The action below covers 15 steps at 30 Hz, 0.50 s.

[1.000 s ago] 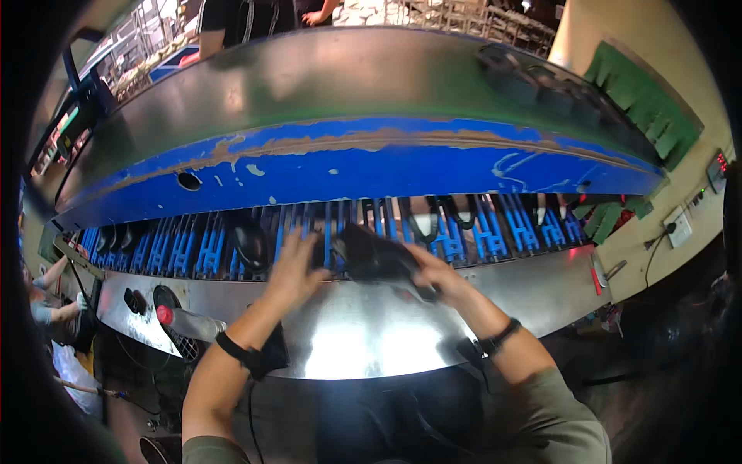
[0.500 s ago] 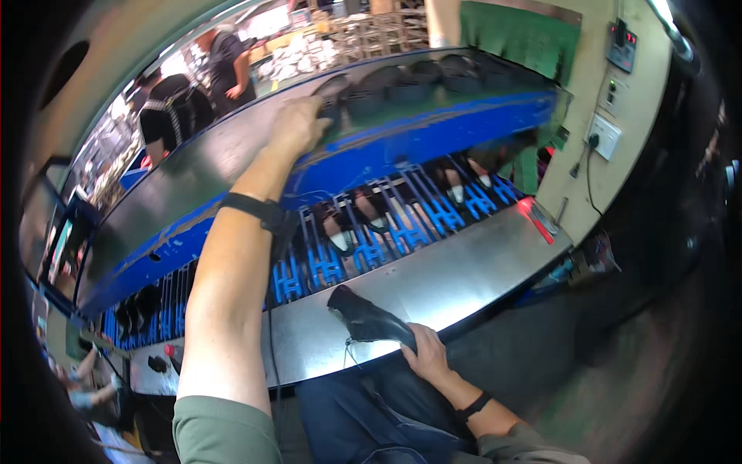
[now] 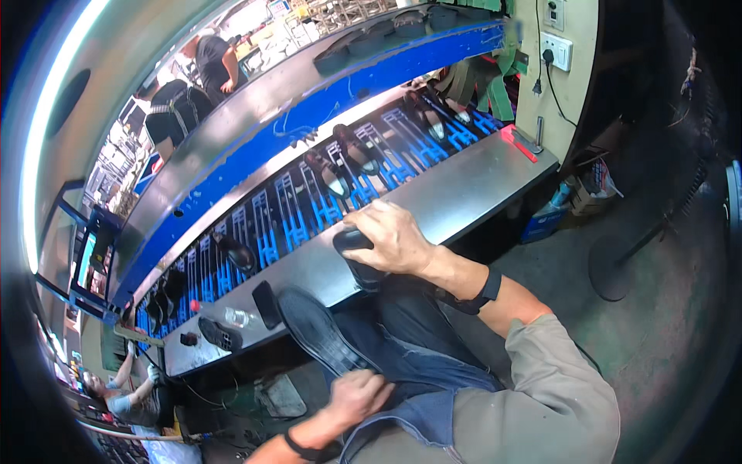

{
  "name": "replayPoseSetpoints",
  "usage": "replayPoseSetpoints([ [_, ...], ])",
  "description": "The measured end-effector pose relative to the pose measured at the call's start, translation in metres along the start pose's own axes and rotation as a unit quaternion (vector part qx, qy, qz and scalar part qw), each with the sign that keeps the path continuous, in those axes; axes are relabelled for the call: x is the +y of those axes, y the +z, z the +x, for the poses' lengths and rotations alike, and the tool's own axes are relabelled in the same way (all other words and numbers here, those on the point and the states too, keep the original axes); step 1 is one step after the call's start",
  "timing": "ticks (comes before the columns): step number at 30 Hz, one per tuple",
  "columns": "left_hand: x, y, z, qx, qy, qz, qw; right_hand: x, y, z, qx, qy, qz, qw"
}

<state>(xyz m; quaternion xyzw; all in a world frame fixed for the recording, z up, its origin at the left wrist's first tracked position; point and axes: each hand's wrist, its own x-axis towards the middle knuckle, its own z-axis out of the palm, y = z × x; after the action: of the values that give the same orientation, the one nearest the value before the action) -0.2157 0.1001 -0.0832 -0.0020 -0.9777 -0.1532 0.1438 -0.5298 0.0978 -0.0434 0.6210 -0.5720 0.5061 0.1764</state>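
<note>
Over my lap a black shoe sole (image 3: 313, 325) slants with a ribbed, patterned face showing. My left hand (image 3: 360, 398) is closed at its lower end. Farther right, by the metal ledge's front edge, my right hand (image 3: 390, 236) is wrapped over a black shoe (image 3: 363, 267), partly hidden by the fingers. The sole and this shoe are close together; I cannot tell if they touch. Several shoes, one of them a dark shoe with a pale toe (image 3: 334, 182), sit on the blue-pronged conveyor (image 3: 290, 216) behind the ledge.
More black soles (image 3: 410, 25) lie on the upper shelf (image 3: 255, 108). The metal ledge (image 3: 464, 182) carries a red-handled tool (image 3: 519, 145), a dark flat block (image 3: 267, 304) and another black shoe piece (image 3: 219, 334). A co-worker (image 3: 139, 394) is at the far left; others stand behind the shelf.
My left hand has come down from the shelf to my lap and now holds a sole. My right hand has lifted leftward with the black shoe. The view has shifted.
</note>
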Motion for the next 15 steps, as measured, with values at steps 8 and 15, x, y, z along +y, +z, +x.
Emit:
replayPoseSetpoints([
  [8, -0.078, 0.042, -0.075, 0.244, -0.160, 0.043, 0.955, -0.071, 0.003, -0.081, -0.124, 0.340, 0.320, 0.875],
  [15, -0.212, 0.049, -0.072, 0.222, -0.428, -0.566, 0.669, -0.111, 0.001, -0.166, -0.125, 0.527, 0.596, 0.593],
])
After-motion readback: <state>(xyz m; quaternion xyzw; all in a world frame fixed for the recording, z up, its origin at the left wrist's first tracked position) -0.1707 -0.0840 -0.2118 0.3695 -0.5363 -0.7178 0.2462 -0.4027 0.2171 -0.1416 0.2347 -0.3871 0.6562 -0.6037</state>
